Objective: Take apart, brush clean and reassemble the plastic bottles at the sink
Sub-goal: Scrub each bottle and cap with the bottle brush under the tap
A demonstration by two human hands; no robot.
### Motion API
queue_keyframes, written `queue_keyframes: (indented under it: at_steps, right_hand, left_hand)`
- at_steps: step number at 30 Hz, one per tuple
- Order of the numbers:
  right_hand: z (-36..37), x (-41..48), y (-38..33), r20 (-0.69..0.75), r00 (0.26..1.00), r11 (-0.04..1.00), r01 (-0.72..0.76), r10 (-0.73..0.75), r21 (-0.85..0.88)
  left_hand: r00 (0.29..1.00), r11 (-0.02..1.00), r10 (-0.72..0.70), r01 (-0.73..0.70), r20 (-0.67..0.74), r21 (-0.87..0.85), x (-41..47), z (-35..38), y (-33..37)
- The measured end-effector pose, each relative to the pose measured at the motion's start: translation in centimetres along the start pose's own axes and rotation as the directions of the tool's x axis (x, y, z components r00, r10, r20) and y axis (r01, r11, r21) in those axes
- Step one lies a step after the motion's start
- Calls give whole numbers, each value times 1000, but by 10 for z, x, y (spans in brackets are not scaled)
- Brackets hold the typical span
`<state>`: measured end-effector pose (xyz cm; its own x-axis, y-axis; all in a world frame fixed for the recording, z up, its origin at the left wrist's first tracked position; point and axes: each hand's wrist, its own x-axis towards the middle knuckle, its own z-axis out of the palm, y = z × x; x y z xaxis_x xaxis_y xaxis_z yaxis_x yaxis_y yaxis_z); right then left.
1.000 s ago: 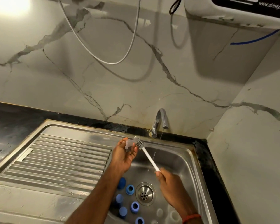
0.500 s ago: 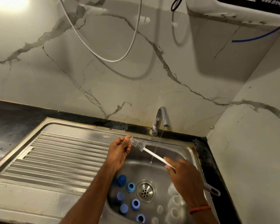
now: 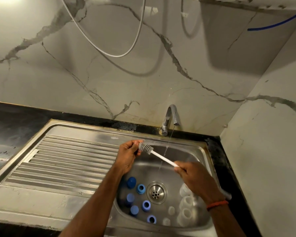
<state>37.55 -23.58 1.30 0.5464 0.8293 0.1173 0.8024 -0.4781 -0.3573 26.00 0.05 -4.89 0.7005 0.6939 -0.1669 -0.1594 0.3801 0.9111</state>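
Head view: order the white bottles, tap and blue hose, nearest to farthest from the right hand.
1. White bottles, just beneath the right hand.
2. Tap, ahead, slightly left.
3. Blue hose, high up, far right.

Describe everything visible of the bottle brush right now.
The bottle brush has a grey, ribbed, rubbery-looking head on a thin white stem. It is held tilted over the sink basin, head up and to the left, stem sloping down to the right hand, which grips it. The head's tip meets a small clear piece pinched in the left hand; whether it is inside is blurred. A thin stream from the tap falls just beside the stem.
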Motion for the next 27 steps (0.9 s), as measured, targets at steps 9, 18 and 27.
queue_keyframes:
  at_steps: [9, 18, 27]
  right_hand:
    - [0, 2, -4, -237, 963, 958, 61, -130, -280]
    - [9, -4, 5, 1, 1000, 986, -14, 15, -165]
    - [2, -21, 27, -359, 931, 984, -119, 65, -130]
  left_hand:
    - [992, 952, 123, -128, 37, 279, 3, 1, 2]
    - [973, 926, 202, -154, -108, 345, -1, 6, -5]
    - [942, 959, 158, -76, -296, 271, 4, 16, -21]
